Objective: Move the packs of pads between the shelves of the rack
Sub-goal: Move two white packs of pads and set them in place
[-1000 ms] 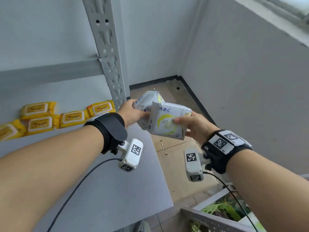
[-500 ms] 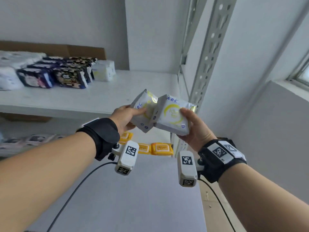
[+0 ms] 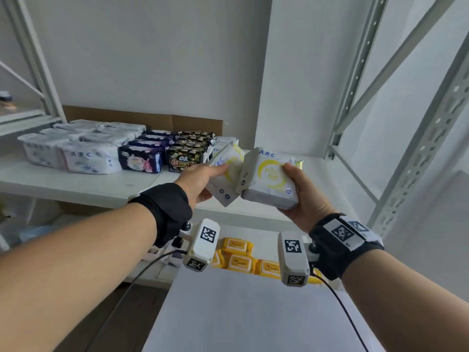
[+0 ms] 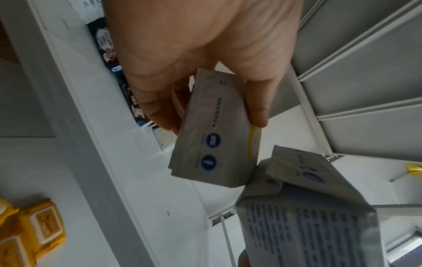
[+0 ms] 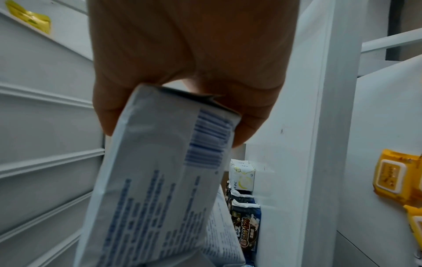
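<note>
On the upper shelf [image 3: 83,189] of the grey metal rack [image 3: 416,158], at the far left, soft white ABC packs [image 3: 86,158] lie in rows; their number cannot be told. Right of them stand dark blue packs [image 3: 140,161] and black floral packs [image 3: 186,161], glossy and pillow-shaped, each kind in a row running back. A strip of brown cardboard [image 3: 142,120] leans on the wall behind them.

Near the shelf's front edge, the left hand [image 3: 196,184] grips one white ABC pack with a yellow ring [image 3: 225,174], thumb on its face and fingers beneath, tilted on a corner. Touching it on the right, a second white ABC pack [image 3: 270,181], plump with crimped ends, sits in the right hand [image 3: 307,199], thumb on top and fingers curled under. Both packs hang in the air over the shelf edge.

Below, on the lower shelf [image 3: 248,313], at least four yellow wipe packs [image 3: 239,260] with white lids lie flat.
</note>
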A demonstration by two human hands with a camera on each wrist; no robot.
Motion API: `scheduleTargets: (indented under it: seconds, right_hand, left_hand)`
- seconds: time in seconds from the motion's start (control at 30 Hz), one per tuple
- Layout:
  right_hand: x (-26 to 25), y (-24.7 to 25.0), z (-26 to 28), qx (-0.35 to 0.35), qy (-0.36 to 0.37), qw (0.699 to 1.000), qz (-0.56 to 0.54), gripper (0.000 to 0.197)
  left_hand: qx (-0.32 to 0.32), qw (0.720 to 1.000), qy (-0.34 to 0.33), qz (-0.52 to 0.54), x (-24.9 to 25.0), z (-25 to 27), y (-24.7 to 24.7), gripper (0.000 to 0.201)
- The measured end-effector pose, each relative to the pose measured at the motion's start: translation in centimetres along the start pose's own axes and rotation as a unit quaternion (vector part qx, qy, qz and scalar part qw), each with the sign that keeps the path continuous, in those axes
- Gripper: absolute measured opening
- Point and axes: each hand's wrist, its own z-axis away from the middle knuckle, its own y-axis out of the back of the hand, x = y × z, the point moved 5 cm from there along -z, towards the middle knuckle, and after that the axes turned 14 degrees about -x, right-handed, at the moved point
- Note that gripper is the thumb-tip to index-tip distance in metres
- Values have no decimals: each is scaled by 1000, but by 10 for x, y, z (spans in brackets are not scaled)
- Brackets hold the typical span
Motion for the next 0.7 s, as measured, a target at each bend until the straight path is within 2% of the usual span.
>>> scheduleTargets:
  seconds: [0.23, 0.33, 0.43, 0.53, 0.7]
  right_hand:
    - [35, -66, -41, 66, -7, 998, -1, 57]
    - [43, -77, -49, 91, -5, 996, -7, 66]
    - [41, -79, -55, 98, -7, 995, -2, 60]
    - [35, -70, -59, 100, -7, 995, 17, 52]
    - [14, -51, -70, 115, -11, 991, 74, 49]
  left_hand:
    - [-61, 997, 40, -38, 17, -25, 90, 27]
    - [-72, 995, 55, -42, 19, -39, 103, 22]
    - [-83, 993, 62, -63, 21, -52, 102, 19]
    - [-86, 989, 54, -109, 27, -66, 97, 30]
    - [-69, 977, 10, -201, 62, -93, 88, 66]
